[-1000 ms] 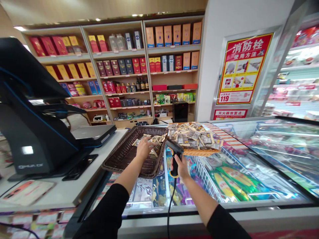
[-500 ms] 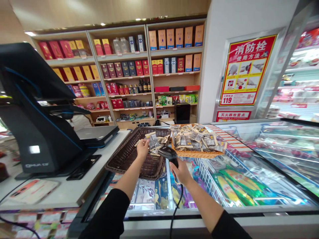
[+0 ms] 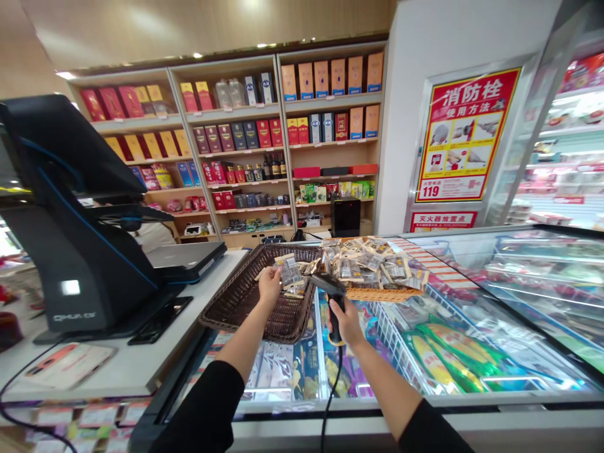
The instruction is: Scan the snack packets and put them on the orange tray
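Observation:
My left hand (image 3: 270,284) pinches a small clear snack packet (image 3: 289,270) over the dark brown wicker basket (image 3: 226,296). A few similar packets lie in that basket, beneath and beside the held one. In my right hand (image 3: 348,322) is a black barcode scanner (image 3: 333,305), gripped by its handle with the head pointing left toward the packet. Its cable hangs down across the freezer front. Just behind the scanner, an orange woven basket (image 3: 377,294) is heaped with packets of the same kind (image 3: 363,261).
Both baskets rest on the glass-topped chest freezer (image 3: 472,302), which holds bagged frozen goods. To the left, a black checkout terminal (image 3: 94,251) and a flat scale (image 3: 189,258) stand on the white counter (image 3: 141,368). Shelves of boxed bottles (image 3: 236,135) line the back wall.
My right hand has tilted the scanner more upright and shifted its head slightly right, away from the packet. The left hand still holds the packet in nearly the same place.

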`<state>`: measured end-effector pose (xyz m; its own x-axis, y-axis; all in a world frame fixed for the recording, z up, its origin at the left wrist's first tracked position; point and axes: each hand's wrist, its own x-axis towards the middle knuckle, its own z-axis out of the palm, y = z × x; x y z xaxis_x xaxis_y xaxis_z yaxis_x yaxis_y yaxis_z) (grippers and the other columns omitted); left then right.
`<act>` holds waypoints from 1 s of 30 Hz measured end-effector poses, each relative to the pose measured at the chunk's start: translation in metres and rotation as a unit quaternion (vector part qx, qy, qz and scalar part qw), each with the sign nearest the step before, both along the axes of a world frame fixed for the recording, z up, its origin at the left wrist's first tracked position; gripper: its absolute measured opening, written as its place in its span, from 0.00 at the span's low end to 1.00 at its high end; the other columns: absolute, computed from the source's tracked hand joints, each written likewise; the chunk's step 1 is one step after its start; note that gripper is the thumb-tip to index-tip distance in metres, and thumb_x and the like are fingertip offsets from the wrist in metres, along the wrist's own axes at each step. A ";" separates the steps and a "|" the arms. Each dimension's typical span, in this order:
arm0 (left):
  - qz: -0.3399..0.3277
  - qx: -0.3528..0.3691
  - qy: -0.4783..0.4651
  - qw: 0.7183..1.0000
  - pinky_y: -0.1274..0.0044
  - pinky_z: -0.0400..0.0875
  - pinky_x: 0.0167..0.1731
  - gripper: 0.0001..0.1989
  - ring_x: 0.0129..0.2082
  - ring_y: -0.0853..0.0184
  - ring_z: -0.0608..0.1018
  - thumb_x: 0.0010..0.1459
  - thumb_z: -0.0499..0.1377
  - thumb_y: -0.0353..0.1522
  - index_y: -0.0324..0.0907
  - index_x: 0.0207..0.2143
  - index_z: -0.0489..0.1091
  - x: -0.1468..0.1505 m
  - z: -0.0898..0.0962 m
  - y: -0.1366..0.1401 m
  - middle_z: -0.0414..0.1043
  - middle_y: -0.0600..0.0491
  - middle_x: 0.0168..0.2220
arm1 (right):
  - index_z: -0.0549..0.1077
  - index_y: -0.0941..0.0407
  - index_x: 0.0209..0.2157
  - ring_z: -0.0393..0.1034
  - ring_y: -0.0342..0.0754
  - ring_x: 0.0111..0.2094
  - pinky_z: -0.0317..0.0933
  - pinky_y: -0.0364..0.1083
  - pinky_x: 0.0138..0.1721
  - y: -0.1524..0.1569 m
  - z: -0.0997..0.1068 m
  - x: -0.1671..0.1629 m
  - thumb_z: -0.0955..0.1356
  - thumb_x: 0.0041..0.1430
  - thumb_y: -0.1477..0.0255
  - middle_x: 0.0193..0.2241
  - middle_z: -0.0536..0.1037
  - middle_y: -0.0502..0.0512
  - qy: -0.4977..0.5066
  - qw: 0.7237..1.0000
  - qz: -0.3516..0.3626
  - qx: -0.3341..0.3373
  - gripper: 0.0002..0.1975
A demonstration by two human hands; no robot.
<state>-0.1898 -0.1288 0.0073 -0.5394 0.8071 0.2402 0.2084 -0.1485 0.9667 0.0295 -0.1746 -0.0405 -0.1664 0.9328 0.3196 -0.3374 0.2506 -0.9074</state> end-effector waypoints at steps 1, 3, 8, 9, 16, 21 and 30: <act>0.003 -0.001 0.014 1.000 0.80 0.65 0.22 0.11 0.21 0.71 0.69 0.56 0.55 0.37 0.43 0.25 0.58 0.003 0.005 -0.002 0.63 0.59 0.21 | 0.62 0.54 0.28 0.60 0.41 0.11 0.54 0.41 0.13 0.004 0.001 0.001 0.67 0.54 0.53 0.15 0.68 0.44 0.042 0.999 -0.018 -0.014 0.19; 0.020 0.011 0.075 0.997 0.80 0.65 0.25 0.11 0.23 0.70 0.70 0.56 0.55 0.37 0.43 0.25 0.58 0.014 0.021 -0.003 0.64 0.58 0.22 | 0.61 0.53 0.29 0.60 0.42 0.12 0.55 0.42 0.13 0.013 0.003 0.005 0.67 0.53 0.52 0.16 0.68 0.44 0.123 0.989 -0.077 -0.033 0.19; 0.067 0.035 0.296 0.952 0.79 0.63 0.31 0.10 0.27 0.69 0.71 0.58 0.53 0.36 0.43 0.25 0.61 0.074 0.060 0.011 0.68 0.55 0.24 | 0.60 0.52 0.34 0.60 0.41 0.12 0.55 0.41 0.14 0.029 0.005 0.013 0.67 0.52 0.52 0.17 0.67 0.42 0.236 0.954 -0.179 -0.053 0.19; 0.052 0.027 0.341 0.938 0.79 0.62 0.32 0.09 0.28 0.68 0.71 0.58 0.53 0.35 0.43 0.26 0.63 0.089 0.063 0.017 0.68 0.55 0.24 | 0.60 0.52 0.34 0.60 0.41 0.12 0.55 0.41 0.13 0.029 0.005 0.014 0.67 0.53 0.52 0.17 0.67 0.42 0.239 0.952 -0.182 -0.055 0.19; -0.078 -0.098 0.499 0.858 0.75 0.62 0.34 0.09 0.35 0.61 0.74 0.58 0.56 0.36 0.40 0.28 0.69 0.151 0.043 0.054 0.71 0.46 0.31 | 0.59 0.52 0.31 0.59 0.41 0.11 0.54 0.42 0.13 0.030 0.002 0.011 0.66 0.55 0.53 0.17 0.67 0.42 0.233 0.951 -0.194 -0.056 0.18; -0.026 -0.075 0.511 0.856 0.73 0.65 0.38 0.20 0.39 0.59 0.74 0.63 0.47 0.44 0.41 0.34 0.72 0.108 0.048 0.048 0.70 0.43 0.39 | 0.59 0.52 0.33 0.59 0.41 0.11 0.55 0.42 0.13 0.026 0.007 0.008 0.65 0.55 0.52 0.17 0.66 0.42 0.223 0.957 -0.175 -0.066 0.18; 0.039 -0.289 0.480 0.828 0.65 0.67 0.44 0.10 0.47 0.50 0.74 0.51 0.59 0.32 0.39 0.37 0.70 -0.029 -0.011 0.039 0.74 0.39 0.41 | 0.61 0.53 0.30 0.61 0.41 0.11 0.55 0.42 0.12 0.021 0.000 -0.003 0.66 0.54 0.52 0.17 0.68 0.44 0.178 0.978 -0.101 -0.031 0.19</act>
